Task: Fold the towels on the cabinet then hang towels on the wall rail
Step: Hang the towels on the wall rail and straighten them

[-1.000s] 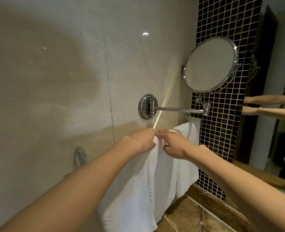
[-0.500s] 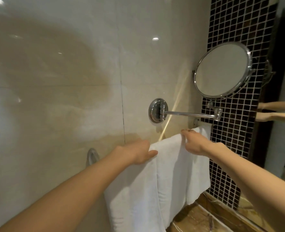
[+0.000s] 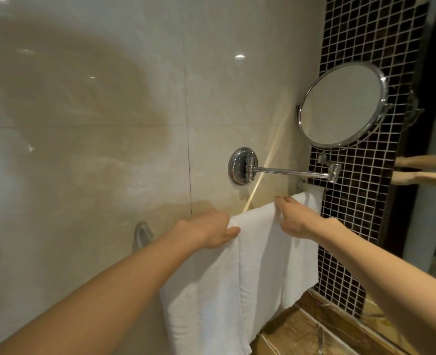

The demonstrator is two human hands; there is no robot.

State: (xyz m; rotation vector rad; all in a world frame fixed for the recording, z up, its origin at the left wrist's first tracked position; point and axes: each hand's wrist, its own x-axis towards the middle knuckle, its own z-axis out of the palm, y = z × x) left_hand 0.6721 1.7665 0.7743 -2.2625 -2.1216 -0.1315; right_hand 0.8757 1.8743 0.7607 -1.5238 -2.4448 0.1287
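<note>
White towels hang side by side over the wall rail, which they hide except for its chrome bracket [image 3: 142,234] at the left end. My left hand [image 3: 209,230] grips the top of the left towel [image 3: 199,303], fingers over the back and thumb on the front. My right hand [image 3: 296,219] pinches the top edge of the middle towel [image 3: 260,252], fingertips at the rail line. A third white panel [image 3: 305,252] hangs to the right, against the mosaic strip.
A round chrome mirror [image 3: 339,106] on a swing arm [image 3: 288,172] sticks out just above the towels. Dark mosaic tile [image 3: 360,201] runs down the right. A brown marble counter [image 3: 301,334] lies below. A wall mirror [image 3: 424,170] at far right reflects my arms.
My hands were together at the middle of the towel top; they have moved apart along the rail, left hand leftwards, right hand rightwards, spreading the towel flatter.
</note>
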